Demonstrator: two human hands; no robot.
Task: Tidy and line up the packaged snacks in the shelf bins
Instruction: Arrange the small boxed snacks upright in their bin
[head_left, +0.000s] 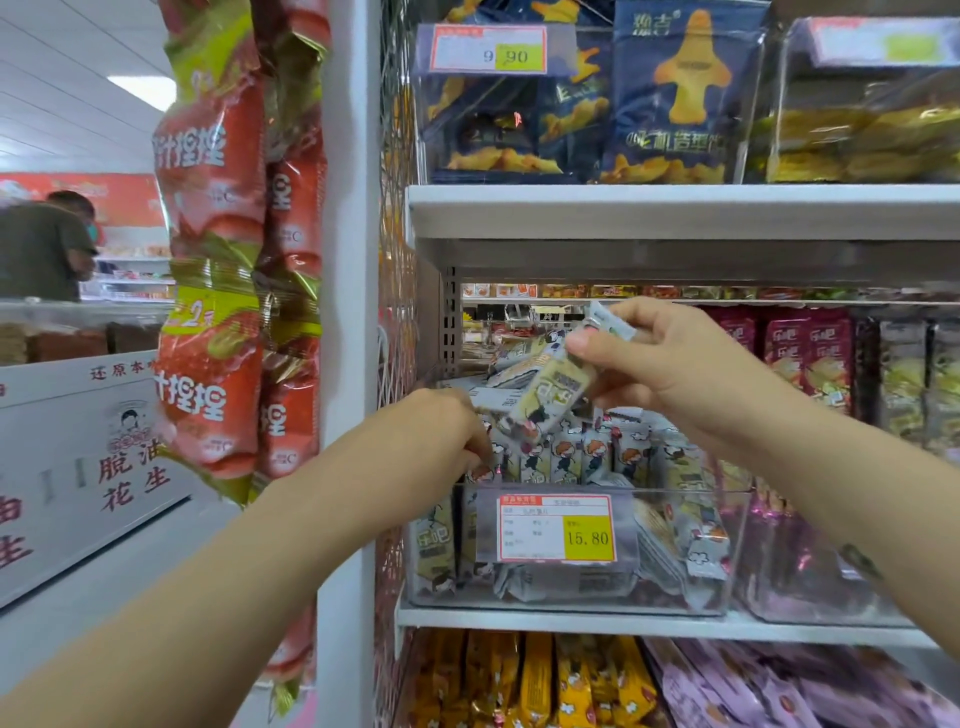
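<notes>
A clear plastic bin (727, 551) on the middle shelf holds several small pale snack packets (597, 457), some upright in rows, others lying loose at the back. My right hand (670, 364) pinches one pale packet (550, 395) by its top end and holds it tilted above the bin. My left hand (441, 431) reaches into the bin's left side, its fingers curled among the upright packets; whether it grips one is hidden. A price tag reading 15.80 (558, 527) is fixed to the bin's front.
Purple snack packs (810, 358) fill the neighbouring bin on the right. Blue bags (675, 93) stand on the shelf above, yellow and purple packs (571, 680) below. Red hanging bags (218, 260) cover the white shelf post on the left. A person (41, 249) stands far left.
</notes>
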